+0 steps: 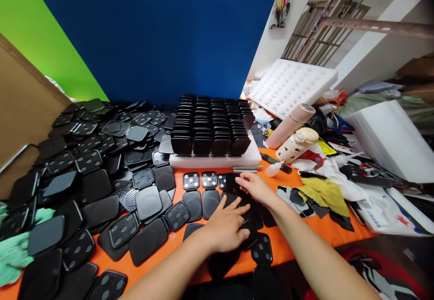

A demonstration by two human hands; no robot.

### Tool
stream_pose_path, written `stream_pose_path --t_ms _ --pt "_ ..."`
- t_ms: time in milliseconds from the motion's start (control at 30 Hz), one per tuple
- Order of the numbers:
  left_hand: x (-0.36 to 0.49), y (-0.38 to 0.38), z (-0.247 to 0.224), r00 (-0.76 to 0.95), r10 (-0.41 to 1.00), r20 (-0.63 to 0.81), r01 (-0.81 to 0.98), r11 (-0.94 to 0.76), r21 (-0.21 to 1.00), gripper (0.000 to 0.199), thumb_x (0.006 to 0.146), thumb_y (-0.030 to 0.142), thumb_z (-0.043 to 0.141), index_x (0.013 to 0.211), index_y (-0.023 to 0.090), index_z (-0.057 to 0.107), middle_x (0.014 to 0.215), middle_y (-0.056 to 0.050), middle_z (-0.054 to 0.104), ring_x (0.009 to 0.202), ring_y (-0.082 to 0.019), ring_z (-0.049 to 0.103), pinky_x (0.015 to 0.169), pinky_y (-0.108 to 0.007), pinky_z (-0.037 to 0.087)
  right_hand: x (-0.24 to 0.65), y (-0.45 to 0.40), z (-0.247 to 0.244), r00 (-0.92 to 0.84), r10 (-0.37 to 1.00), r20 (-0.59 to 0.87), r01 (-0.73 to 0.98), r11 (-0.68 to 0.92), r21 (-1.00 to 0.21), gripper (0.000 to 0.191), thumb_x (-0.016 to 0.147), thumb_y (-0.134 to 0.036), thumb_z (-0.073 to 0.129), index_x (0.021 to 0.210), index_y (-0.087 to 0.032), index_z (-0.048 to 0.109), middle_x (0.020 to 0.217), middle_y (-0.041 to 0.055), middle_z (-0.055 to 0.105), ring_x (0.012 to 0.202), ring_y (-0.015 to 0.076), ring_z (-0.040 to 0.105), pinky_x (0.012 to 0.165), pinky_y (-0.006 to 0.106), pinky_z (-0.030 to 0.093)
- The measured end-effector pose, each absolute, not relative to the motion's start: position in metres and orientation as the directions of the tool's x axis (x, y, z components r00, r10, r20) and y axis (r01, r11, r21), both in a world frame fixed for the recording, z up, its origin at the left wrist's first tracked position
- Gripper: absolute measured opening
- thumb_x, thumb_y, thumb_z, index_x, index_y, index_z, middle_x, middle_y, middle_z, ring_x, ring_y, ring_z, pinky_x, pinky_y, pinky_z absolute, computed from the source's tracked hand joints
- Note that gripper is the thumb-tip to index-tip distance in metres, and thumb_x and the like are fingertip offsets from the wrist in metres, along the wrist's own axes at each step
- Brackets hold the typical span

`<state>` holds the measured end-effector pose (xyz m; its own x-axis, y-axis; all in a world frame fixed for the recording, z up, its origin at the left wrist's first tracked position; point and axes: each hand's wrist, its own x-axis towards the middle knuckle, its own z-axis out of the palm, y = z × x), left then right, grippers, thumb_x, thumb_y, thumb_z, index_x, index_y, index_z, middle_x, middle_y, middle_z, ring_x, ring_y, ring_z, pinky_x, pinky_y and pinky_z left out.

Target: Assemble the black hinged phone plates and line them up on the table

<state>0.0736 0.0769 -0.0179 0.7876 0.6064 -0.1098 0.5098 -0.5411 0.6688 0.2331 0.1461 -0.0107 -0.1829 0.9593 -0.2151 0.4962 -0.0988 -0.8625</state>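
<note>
My left hand [228,224] lies with fingers spread on dark pieces near the front of the orange table. My right hand [255,187] pinches the edge of a thin black rounded-square pad [232,182] between thumb and fingers. That pad partly covers a small hinged black case half [222,181] with pale round dots. Left of it, two more dotted case halves [209,179] lie open in a row, each joined to a plain black half [210,203]. Dark pieces under and between my hands are hard to tell apart.
A white foam block [217,159] bears rows of upright black cases [212,128]. Loose case parts [88,182] pile up on the left. At the right are a pink bottle [288,126], a cream cup [296,145], a small squeeze bottle [273,169] and a yellow cloth [322,194].
</note>
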Motion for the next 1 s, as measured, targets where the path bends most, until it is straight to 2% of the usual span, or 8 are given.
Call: stream_pose_path --t_ms 167,400,667,1000 --pt "0.07 0.077 -0.018 0.799 0.591 -0.109 0.502 -0.558 0.66 0.026 0.084 0.038 0.049 0.093 0.023 0.067 0.145 -0.001 0.035 0.138 -0.023 0.015 0.111 -0.052 0.001 0.22 0.16 -0.024 -0.246 0.945 -0.217 0.536 -0.054 -0.843 0.029 0.079 -0.038 0.049 0.058 -0.02 0.042 0.053 -0.0042 0.047 0.051 0.0113 0.045 0.052 0.023 0.035" --pt "0.069 0.078 -0.014 0.802 0.584 -0.123 0.501 -0.547 0.671 0.028 0.085 0.037 0.047 0.093 0.021 0.068 0.144 -0.003 0.035 0.138 -0.023 0.015 0.111 -0.052 0.002 0.219 0.164 -0.029 -0.246 0.939 -0.238 0.63 -0.032 -0.776 0.03 0.079 -0.039 0.049 0.056 -0.02 0.04 0.054 -0.0047 0.044 0.053 0.0117 0.04 0.052 0.024 0.03" --pt "0.069 0.077 -0.016 0.797 0.594 -0.111 0.503 -0.551 0.666 0.028 0.085 0.038 0.047 0.093 0.022 0.068 0.143 -0.002 0.037 0.138 -0.023 0.018 0.112 -0.051 0.003 0.218 0.167 -0.033 -0.234 0.946 -0.224 0.672 -0.009 -0.74 0.031 0.08 -0.04 0.046 0.057 -0.021 0.038 0.054 -0.0059 0.04 0.052 0.0117 0.039 0.053 0.023 0.031" --pt "0.07 0.076 -0.018 0.794 0.599 -0.104 0.502 -0.549 0.669 0.028 0.085 0.038 0.047 0.094 0.022 0.068 0.143 -0.002 0.037 0.138 -0.023 0.018 0.112 -0.05 0.001 0.218 0.167 -0.036 -0.218 0.952 -0.217 0.721 0.007 -0.692 0.03 0.08 -0.039 0.046 0.058 -0.021 0.04 0.054 -0.0044 0.047 0.053 0.0123 0.044 0.052 0.023 0.033"
